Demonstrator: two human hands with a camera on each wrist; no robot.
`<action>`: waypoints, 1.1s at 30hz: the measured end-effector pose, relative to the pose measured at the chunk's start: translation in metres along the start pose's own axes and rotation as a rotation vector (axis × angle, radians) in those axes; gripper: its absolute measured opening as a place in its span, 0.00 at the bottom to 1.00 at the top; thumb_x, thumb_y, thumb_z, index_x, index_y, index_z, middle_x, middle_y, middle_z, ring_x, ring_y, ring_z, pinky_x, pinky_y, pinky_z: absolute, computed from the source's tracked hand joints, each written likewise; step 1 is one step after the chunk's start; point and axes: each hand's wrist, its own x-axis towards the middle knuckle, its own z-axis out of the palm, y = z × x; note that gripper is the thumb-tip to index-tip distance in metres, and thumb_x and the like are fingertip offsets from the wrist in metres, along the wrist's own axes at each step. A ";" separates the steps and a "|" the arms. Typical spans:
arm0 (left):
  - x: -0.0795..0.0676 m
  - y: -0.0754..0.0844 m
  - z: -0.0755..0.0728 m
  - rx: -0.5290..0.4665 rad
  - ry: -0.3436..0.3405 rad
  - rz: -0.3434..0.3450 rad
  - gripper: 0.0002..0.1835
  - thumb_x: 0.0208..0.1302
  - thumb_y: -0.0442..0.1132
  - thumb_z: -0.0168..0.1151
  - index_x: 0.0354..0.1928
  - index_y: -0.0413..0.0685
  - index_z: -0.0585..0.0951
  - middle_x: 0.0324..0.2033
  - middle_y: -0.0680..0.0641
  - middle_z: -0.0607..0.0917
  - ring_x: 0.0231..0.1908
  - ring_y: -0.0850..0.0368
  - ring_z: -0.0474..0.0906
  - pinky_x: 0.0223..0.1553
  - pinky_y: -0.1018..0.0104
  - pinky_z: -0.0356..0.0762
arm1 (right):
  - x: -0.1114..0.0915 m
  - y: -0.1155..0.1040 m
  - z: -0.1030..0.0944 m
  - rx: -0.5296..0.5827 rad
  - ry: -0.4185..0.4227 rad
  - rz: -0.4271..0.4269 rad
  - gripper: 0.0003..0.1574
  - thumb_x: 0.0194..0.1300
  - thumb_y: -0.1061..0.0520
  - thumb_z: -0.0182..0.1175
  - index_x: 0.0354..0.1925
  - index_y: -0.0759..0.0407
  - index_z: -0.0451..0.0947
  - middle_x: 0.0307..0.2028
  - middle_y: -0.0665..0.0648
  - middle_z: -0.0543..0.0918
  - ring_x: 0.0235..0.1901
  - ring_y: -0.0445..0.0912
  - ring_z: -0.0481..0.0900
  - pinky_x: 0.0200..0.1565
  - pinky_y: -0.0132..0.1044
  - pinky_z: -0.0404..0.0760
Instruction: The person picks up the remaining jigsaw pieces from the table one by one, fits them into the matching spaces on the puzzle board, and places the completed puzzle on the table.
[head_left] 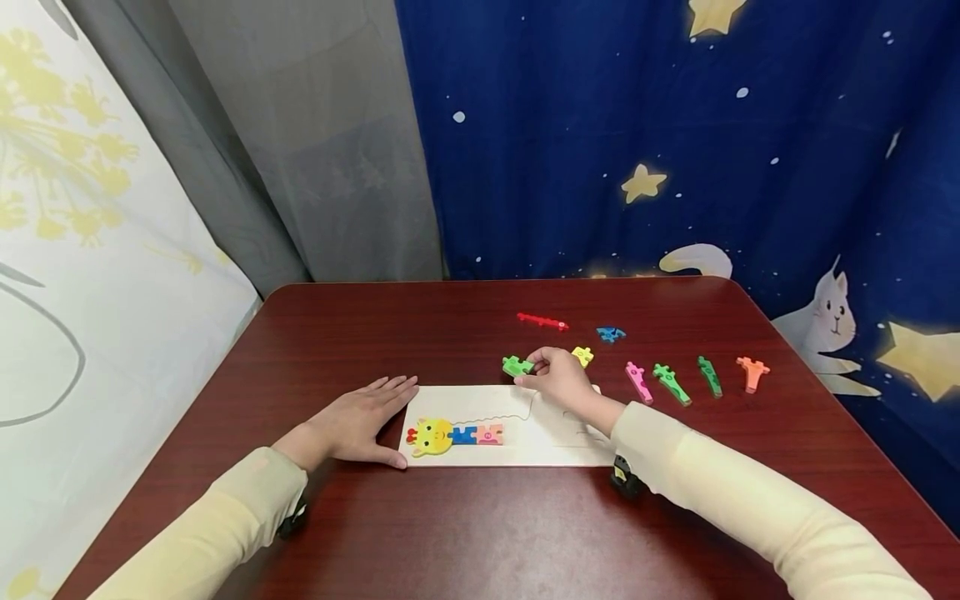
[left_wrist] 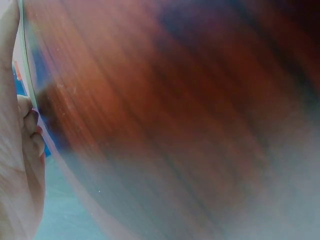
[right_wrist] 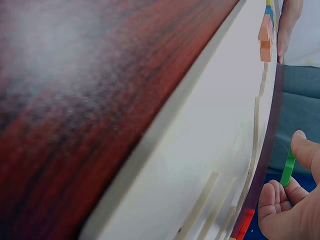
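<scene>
A white puzzle board (head_left: pixel 450 406) lies on the table, with a yellow giraffe-head piece (head_left: pixel 432 437), a blue piece (head_left: pixel 464 435) and a pink piece (head_left: pixel 490 434) set in a row at its left. My left hand (head_left: pixel 360 419) rests spread at the board's left edge, fingers straight, thumb near the lower corner. My right hand (head_left: pixel 558 379) pinches a green puzzle piece (head_left: pixel 517 367) between thumb and fingers over the board's far edge. In the right wrist view the green piece (right_wrist: pixel 288 169) shows edge-on between thumb and fingertips.
Beyond the board lie a red strip piece (head_left: pixel 543 322), a blue piece (head_left: pixel 611 334) and a yellow piece (head_left: pixel 582 356). To the right are a pink piece (head_left: pixel 638 382), two green pieces (head_left: pixel 671 384) and an orange piece (head_left: pixel 752 374). Curtains hang behind the table (head_left: pixel 480 533).
</scene>
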 end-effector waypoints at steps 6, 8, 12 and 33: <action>0.000 0.000 0.000 0.003 -0.002 -0.007 0.63 0.48 0.84 0.43 0.76 0.46 0.52 0.75 0.48 0.53 0.73 0.51 0.48 0.71 0.55 0.49 | -0.006 -0.001 -0.004 -0.015 0.004 -0.036 0.21 0.55 0.55 0.74 0.42 0.65 0.81 0.34 0.57 0.80 0.34 0.47 0.76 0.37 0.38 0.76; 0.000 -0.001 -0.001 0.001 0.000 -0.006 0.63 0.48 0.84 0.44 0.76 0.46 0.53 0.75 0.48 0.53 0.73 0.50 0.48 0.71 0.55 0.50 | -0.009 -0.001 -0.005 -0.018 -0.003 -0.050 0.20 0.55 0.55 0.74 0.42 0.65 0.81 0.34 0.57 0.80 0.34 0.47 0.76 0.38 0.38 0.77; -0.001 0.000 -0.001 -0.006 -0.005 -0.006 0.63 0.49 0.84 0.44 0.76 0.46 0.53 0.75 0.48 0.53 0.73 0.50 0.48 0.71 0.55 0.49 | -0.014 -0.001 -0.006 -0.023 -0.019 -0.080 0.21 0.55 0.55 0.74 0.43 0.65 0.81 0.34 0.56 0.80 0.34 0.46 0.76 0.37 0.37 0.76; 0.000 -0.001 0.001 -0.007 -0.004 -0.004 0.63 0.49 0.84 0.44 0.76 0.46 0.52 0.75 0.48 0.52 0.73 0.50 0.47 0.71 0.55 0.49 | -0.036 0.007 -0.003 0.028 -0.102 -0.188 0.21 0.51 0.57 0.76 0.43 0.63 0.82 0.31 0.53 0.81 0.32 0.42 0.77 0.35 0.34 0.77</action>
